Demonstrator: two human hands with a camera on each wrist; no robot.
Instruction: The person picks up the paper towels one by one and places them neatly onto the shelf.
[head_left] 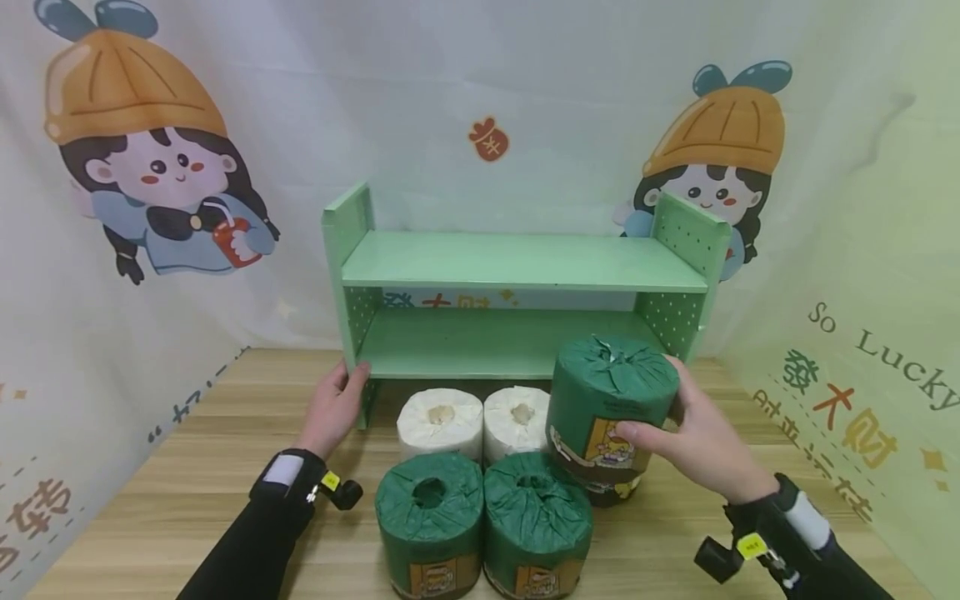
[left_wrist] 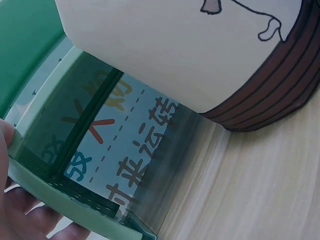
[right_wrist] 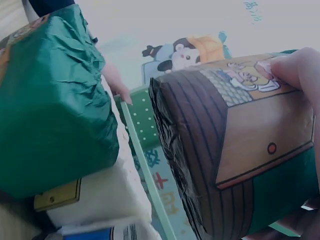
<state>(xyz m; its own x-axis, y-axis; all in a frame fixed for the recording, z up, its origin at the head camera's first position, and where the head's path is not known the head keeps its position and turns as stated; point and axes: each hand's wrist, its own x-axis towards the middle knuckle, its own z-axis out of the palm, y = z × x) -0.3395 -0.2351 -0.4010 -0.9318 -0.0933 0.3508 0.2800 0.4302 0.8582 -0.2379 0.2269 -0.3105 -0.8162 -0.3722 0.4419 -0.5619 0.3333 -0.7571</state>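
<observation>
My right hand [head_left: 708, 442] grips a green paper-wrapped toilet roll [head_left: 588, 408] from its right side, thumb on the printed front. The roll is raised in front of the lower board of a light green two-tier shelf [head_left: 525, 260]. In the right wrist view, the dark crinkled end of this roll [right_wrist: 172, 145] faces left. My left hand [head_left: 337, 410] holds the shelf's left side panel [left_wrist: 75, 205], its thumb in front and fingers on the outer side. Just below the lower board stand two white-wrapped rolls [head_left: 439, 421], partly hidden by two green rolls [head_left: 431, 525] in front.
Everything stands on a wood-grain tabletop [head_left: 217, 467]. Behind it hangs a pale cloth [head_left: 420, 100] printed with cartoon figures and lettering, which continues along both sides. The shelf's right side panel [head_left: 693, 242] rises beyond the raised roll.
</observation>
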